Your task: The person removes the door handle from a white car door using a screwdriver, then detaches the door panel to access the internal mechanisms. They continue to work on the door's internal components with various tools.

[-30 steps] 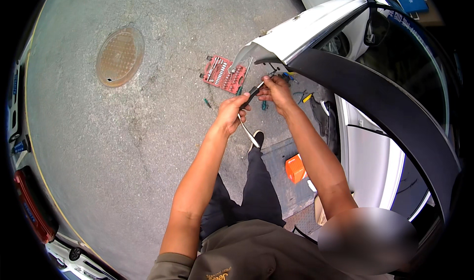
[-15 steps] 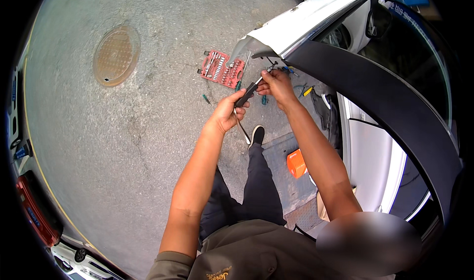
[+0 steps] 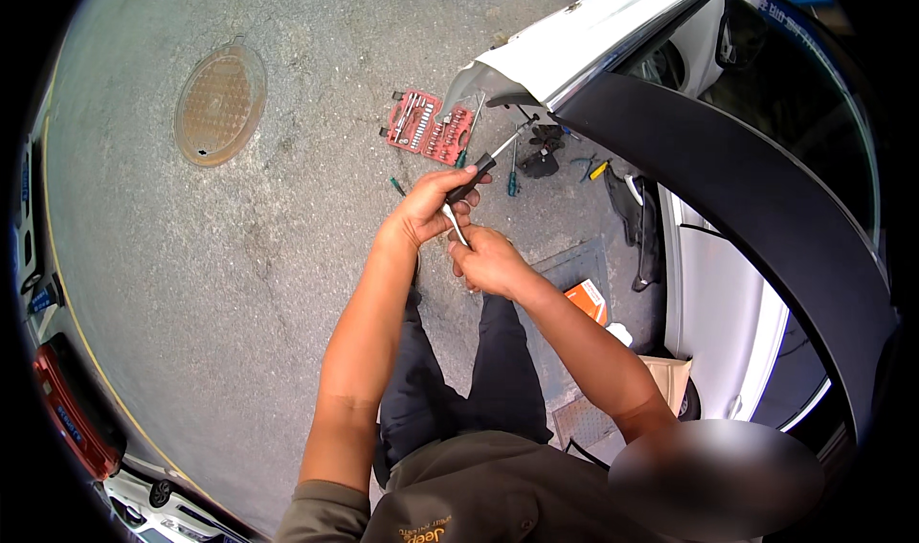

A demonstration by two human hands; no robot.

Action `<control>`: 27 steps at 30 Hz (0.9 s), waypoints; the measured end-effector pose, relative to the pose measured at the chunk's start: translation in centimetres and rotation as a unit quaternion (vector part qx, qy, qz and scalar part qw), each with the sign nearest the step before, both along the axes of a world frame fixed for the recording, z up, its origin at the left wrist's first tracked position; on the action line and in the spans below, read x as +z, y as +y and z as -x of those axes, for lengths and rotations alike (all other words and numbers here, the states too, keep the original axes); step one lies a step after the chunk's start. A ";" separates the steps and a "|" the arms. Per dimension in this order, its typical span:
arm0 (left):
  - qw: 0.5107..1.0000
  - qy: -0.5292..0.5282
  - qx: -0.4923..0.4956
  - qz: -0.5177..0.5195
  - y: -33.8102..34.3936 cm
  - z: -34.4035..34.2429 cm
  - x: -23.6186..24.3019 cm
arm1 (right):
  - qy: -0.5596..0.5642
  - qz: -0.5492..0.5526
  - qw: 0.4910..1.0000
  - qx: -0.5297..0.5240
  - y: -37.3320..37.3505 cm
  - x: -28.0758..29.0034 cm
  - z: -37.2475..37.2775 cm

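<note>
My left hand (image 3: 428, 204) is closed round the black handle of a screwdriver-like tool (image 3: 471, 178). Its thin metal shaft points up and to the right toward the car door; I cannot tell whether the tip touches anything. A slim metal bar-like tool (image 3: 456, 225) comes out below my left palm. On its lower part my right hand (image 3: 490, 260) is closed, close beneath the left. Just ahead of the hands, an opened red socket set case (image 3: 430, 127) lies on the ground. A green-handled screwdriver (image 3: 513, 181) rests to its right.
An opened white car door (image 3: 747, 169) with dark trim arches along the right. Beneath it lie black parts (image 3: 544, 152), a yellow-handled tool (image 3: 599, 170) and a black trim piece (image 3: 632, 227). An orange and white box (image 3: 587, 300) sits near my right forearm. A round manhole cover (image 3: 221, 105) is at left.
My right hand has left the screwdriver-like tool's shaft and moved down and back, closing on the metal bar below my left hand. My left hand has shifted slightly left. My forward foot has drawn back.
</note>
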State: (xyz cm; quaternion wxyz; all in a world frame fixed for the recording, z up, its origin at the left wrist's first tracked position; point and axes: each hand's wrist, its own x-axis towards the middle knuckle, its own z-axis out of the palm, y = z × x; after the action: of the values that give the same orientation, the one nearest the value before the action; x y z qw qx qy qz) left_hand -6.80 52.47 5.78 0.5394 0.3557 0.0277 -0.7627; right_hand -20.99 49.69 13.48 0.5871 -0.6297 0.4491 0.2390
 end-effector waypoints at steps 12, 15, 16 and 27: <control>0.986 -0.164 -0.029 -0.030 -1.0 0.6 1.0 | -0.063 0.338 0.938 0.035 2.1 -3.6 0.4; 0.968 -0.246 -0.017 -0.034 -0.9 1.1 0.7 | -0.100 0.364 0.926 0.024 2.4 -5.3 1.2; 0.959 -0.281 -0.014 -0.032 -0.8 1.2 0.6 | -0.124 0.374 0.919 0.017 2.3 -5.9 1.3; 0.995 -0.086 -0.046 0.000 -1.2 -0.6 0.4 | -0.162 0.257 0.952 0.048 1.3 -4.9 1.4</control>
State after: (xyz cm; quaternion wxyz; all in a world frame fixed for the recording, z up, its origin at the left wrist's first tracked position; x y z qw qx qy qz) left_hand -6.20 51.26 6.15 0.5042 0.4211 -0.0347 -0.7532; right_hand -22.34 51.02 8.54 0.4580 -0.8102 0.3637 0.0385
